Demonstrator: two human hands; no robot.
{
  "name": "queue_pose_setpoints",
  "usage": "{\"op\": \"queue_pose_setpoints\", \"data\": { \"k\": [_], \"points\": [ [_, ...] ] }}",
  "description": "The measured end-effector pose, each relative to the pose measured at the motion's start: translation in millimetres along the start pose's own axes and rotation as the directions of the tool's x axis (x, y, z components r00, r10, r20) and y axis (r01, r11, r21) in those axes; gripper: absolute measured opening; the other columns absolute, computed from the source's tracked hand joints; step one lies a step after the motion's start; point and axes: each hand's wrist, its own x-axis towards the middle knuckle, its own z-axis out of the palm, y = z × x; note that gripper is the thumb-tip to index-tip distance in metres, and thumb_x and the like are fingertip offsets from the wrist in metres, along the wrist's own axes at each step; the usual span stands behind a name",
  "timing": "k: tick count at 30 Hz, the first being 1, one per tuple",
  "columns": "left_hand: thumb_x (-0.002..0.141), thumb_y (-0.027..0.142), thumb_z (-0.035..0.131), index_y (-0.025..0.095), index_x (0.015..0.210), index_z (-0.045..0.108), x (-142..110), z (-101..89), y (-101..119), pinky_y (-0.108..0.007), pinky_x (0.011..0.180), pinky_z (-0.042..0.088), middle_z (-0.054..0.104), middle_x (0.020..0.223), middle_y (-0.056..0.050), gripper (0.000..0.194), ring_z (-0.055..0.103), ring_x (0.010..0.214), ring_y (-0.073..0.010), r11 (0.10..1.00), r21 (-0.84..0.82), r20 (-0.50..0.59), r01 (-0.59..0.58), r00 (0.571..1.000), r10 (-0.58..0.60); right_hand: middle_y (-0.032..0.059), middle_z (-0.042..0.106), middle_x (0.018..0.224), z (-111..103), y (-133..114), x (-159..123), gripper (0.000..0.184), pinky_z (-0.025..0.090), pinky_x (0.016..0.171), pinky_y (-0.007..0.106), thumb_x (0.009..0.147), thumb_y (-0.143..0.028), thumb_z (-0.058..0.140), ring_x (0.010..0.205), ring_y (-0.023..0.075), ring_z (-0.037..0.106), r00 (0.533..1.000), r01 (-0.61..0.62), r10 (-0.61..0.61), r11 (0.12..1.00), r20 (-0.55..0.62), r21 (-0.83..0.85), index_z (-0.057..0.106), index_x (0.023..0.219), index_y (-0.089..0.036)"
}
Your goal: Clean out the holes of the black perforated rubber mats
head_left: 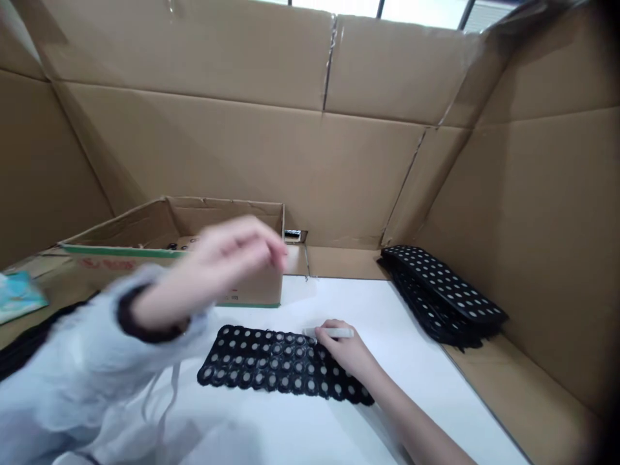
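Note:
A black tray [261,367] with rows of round sockets lies flat on the white table top [402,349]. My right hand [346,354] rests on the tray's right end, fingers closed round a white pen-like tool [332,333] that points left. My left hand [232,258] is raised in the air above the tray, in front of an open cardboard box [252,290]. It is smeared by motion; its fingers look loosely curled and I cannot see anything in them. A pale sleeve with a dark cuff covers the left forearm.
A stack of like black trays [443,290] leans at the right against the cardboard wall. Tall cardboard sheets [310,148] enclose the back and both sides. A blue-green packet [19,294] lies at the far left.

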Motion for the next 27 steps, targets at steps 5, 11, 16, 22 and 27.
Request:
{"op": "queue_pose_setpoints", "data": {
  "k": [5,11,16,22,27],
  "points": [
    [0.085,0.03,0.034,0.02,0.087,0.057,-15.2,70.3,1.5,-0.024,0.073,0.043,0.06,0.085,-0.001,0.025,0.054,0.079,-0.0136,0.991,-0.12,0.322,-0.056,0.942,0.093,0.0012,0.057,0.067,1.3,0.8,0.9,0.029,0.038,0.061,0.024,0.077,-0.038,0.041,0.065,0.0141,0.053,1.0,0.001,-0.002,1.0,-0.005,-0.026,0.057,0.061,-0.019],
    [0.087,0.033,0.03,0.02,0.084,0.053,-15.8,74.9,-15.6,-0.026,0.072,0.042,0.06,0.084,-0.001,0.027,0.054,0.08,-0.0145,0.999,-0.038,0.249,0.02,0.969,-0.01,0.0013,0.057,0.067,-1.1,-1.5,1.1,0.028,0.037,0.064,0.024,0.076,-0.037,0.042,0.069,0.015,0.052,1.0,-0.011,0.012,0.999,0.007,-0.032,0.055,0.059,-0.019],
    [0.084,0.031,0.036,0.018,0.113,0.044,-38.2,133.9,-34.5,-0.036,0.094,0.034,0.048,0.117,-0.008,0.033,0.043,0.109,-0.0211,0.993,0.116,0.311,0.0,0.95,-0.037,-0.0001,0.059,0.065,-8.0,-1.7,3.1,0.027,0.038,0.065,0.024,0.076,-0.034,0.042,0.067,0.014,0.054,0.995,-0.008,0.003,0.998,0.095,0.06,0.056,0.06,-0.018],
    [0.076,0.016,0.038,0.015,0.097,0.046,-49.5,159.0,-37.9,-0.039,0.09,0.035,0.049,0.107,-0.011,0.023,0.042,0.104,-0.0231,0.99,0.144,0.229,0.0,0.973,-0.034,-0.0002,0.062,0.073,-13.0,-2.6,1.4,0.027,0.039,0.068,0.023,0.077,-0.034,0.042,0.072,0.0139,0.055,0.981,0.017,-0.043,0.991,0.191,0.134,0.061,0.065,-0.019],
    [0.067,0.013,0.04,0.016,0.087,0.042,-43.0,155.5,-40.0,-0.037,0.078,0.038,0.048,0.089,-0.007,0.02,0.044,0.087,-0.021,0.992,0.053,0.224,0.119,0.966,-0.127,0.0008,0.061,0.081,-16.1,-6.7,-0.9,0.027,0.039,0.073,0.023,0.077,-0.034,0.044,0.077,0.0139,0.055,0.958,0.061,-0.083,0.994,0.276,0.088,0.064,0.068,-0.02]
  ]
}}
